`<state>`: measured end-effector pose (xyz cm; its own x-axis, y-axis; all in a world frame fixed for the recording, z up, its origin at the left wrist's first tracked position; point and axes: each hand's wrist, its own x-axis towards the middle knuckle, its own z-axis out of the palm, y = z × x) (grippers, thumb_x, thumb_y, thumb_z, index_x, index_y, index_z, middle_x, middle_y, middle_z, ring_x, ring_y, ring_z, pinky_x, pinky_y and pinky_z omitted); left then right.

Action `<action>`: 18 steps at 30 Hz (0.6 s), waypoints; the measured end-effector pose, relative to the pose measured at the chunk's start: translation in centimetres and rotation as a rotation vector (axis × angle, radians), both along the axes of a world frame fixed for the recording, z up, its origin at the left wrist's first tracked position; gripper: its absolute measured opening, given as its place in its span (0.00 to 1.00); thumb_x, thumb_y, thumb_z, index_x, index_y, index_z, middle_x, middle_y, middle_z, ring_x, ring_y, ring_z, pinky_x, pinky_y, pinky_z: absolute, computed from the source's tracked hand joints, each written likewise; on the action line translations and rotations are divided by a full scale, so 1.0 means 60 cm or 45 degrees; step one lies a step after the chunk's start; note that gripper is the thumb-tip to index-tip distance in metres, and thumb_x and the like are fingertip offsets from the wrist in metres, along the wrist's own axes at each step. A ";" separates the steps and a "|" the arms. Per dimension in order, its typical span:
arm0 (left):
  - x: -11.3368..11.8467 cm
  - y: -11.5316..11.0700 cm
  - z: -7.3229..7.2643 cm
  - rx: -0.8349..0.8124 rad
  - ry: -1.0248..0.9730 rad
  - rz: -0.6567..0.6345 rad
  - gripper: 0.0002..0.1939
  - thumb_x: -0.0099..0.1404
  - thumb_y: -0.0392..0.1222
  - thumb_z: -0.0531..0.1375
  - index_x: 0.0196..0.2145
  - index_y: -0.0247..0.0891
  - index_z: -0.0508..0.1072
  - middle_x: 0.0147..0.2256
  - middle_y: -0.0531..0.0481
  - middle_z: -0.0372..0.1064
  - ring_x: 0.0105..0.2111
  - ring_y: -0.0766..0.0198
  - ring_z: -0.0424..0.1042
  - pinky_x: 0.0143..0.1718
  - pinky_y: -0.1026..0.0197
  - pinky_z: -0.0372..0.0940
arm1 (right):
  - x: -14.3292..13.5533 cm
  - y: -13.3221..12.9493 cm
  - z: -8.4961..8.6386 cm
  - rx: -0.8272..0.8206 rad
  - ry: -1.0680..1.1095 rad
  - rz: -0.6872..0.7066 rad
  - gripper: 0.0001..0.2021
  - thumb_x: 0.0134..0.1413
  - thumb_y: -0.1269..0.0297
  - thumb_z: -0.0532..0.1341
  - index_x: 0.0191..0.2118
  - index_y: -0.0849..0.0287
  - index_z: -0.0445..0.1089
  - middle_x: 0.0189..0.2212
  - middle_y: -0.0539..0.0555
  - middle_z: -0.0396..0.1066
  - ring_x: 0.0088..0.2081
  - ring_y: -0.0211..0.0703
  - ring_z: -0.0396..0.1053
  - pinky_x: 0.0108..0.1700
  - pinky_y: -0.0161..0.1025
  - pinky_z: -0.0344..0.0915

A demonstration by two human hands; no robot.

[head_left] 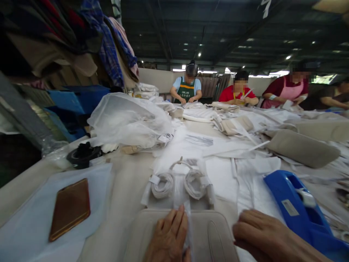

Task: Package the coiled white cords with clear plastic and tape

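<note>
My left hand (169, 234) lies flat, fingers stretched forward, on a beige padded panel (208, 227) at the bottom middle. Beside its fingertips a strip of clear tape (187, 214) runs from the panel up between two coils. The left coil (162, 186) and right coil (195, 185) are pale cord, each with a white band, resting in a shallow light-coloured piece just beyond the panel. My right hand (257, 231) is off the panel's right edge, its fingers curled in. What it holds, if anything, is hidden. A blue tape dispenser (297, 214) stands to its right.
On the left, a brown phone-like object (71, 207) lies on a bluish-white sheet (102, 185). A black tape roll (81, 154) and a translucent bag (131, 116) sit beyond. Beige pads (302, 147) and white sheets crowd the right. Several people work across the table.
</note>
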<state>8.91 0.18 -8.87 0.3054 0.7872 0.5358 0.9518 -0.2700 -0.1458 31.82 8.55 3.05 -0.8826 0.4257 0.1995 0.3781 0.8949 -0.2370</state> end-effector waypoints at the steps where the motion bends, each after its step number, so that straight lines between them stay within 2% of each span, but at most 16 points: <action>1: 0.001 -0.002 -0.004 -0.012 -0.005 -0.002 0.26 0.58 0.47 0.55 0.53 0.34 0.63 0.53 0.45 0.64 0.50 0.59 0.62 0.43 0.61 0.56 | -0.042 0.012 0.020 -0.003 -0.146 0.076 0.09 0.57 0.71 0.54 0.27 0.53 0.64 0.26 0.48 0.69 0.27 0.34 0.65 0.29 0.32 0.58; 2: 0.001 -0.003 -0.009 -0.013 -0.014 -0.006 0.26 0.59 0.48 0.55 0.53 0.34 0.63 0.53 0.45 0.64 0.50 0.58 0.62 0.43 0.60 0.56 | -0.078 0.025 0.031 0.028 -0.242 0.169 0.09 0.55 0.74 0.54 0.28 0.54 0.64 0.26 0.48 0.69 0.28 0.35 0.65 0.31 0.33 0.57; 4: 0.002 -0.002 -0.017 -0.014 -0.021 -0.008 0.26 0.60 0.50 0.54 0.53 0.33 0.63 0.51 0.44 0.67 0.48 0.57 0.64 0.41 0.60 0.57 | -0.135 0.052 0.030 0.124 -0.373 0.287 0.08 0.52 0.77 0.55 0.29 0.56 0.64 0.27 0.48 0.68 0.29 0.37 0.64 0.35 0.37 0.55; 7: 0.002 0.001 -0.027 0.004 0.000 0.010 0.27 0.62 0.54 0.51 0.52 0.33 0.64 0.49 0.44 0.68 0.46 0.57 0.65 0.39 0.59 0.58 | -0.189 0.089 -0.001 0.256 -0.476 0.415 0.06 0.51 0.75 0.57 0.28 0.58 0.65 0.25 0.49 0.68 0.28 0.37 0.63 0.36 0.39 0.52; 10: -0.001 0.004 -0.031 0.045 0.023 -0.009 0.27 0.64 0.57 0.49 0.52 0.34 0.65 0.50 0.44 0.67 0.47 0.57 0.65 0.39 0.60 0.57 | -0.223 0.115 -0.032 0.335 -0.510 0.444 0.05 0.52 0.72 0.58 0.27 0.58 0.67 0.24 0.48 0.69 0.28 0.38 0.63 0.37 0.39 0.51; 13: -0.004 0.007 -0.033 0.098 0.026 -0.020 0.26 0.65 0.57 0.48 0.50 0.35 0.67 0.50 0.46 0.68 0.47 0.58 0.64 0.40 0.60 0.56 | -0.246 0.132 -0.051 0.307 -0.561 0.374 0.04 0.50 0.68 0.61 0.26 0.57 0.68 0.24 0.49 0.70 0.31 0.40 0.65 0.39 0.40 0.52; 15: -0.006 0.008 -0.032 0.128 0.026 -0.029 0.25 0.65 0.56 0.48 0.49 0.35 0.68 0.49 0.46 0.68 0.46 0.58 0.64 0.40 0.60 0.55 | -0.258 0.145 -0.056 0.224 -0.587 0.245 0.06 0.47 0.64 0.65 0.26 0.57 0.69 0.24 0.49 0.71 0.34 0.43 0.66 0.42 0.41 0.53; 18: -0.009 0.009 -0.030 0.140 0.023 -0.035 0.25 0.66 0.56 0.47 0.48 0.35 0.68 0.49 0.46 0.68 0.46 0.58 0.64 0.40 0.60 0.55 | -0.270 0.164 -0.054 0.177 -0.527 -0.014 0.20 0.33 0.54 0.71 0.31 0.60 0.69 0.27 0.53 0.71 0.37 0.48 0.66 0.41 0.42 0.55</action>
<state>8.36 0.71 -10.66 0.3364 0.7153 0.6126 0.9412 -0.2774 -0.1930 15.63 18.37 -0.22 -0.8958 0.4295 -0.1143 0.4253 0.9031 0.0594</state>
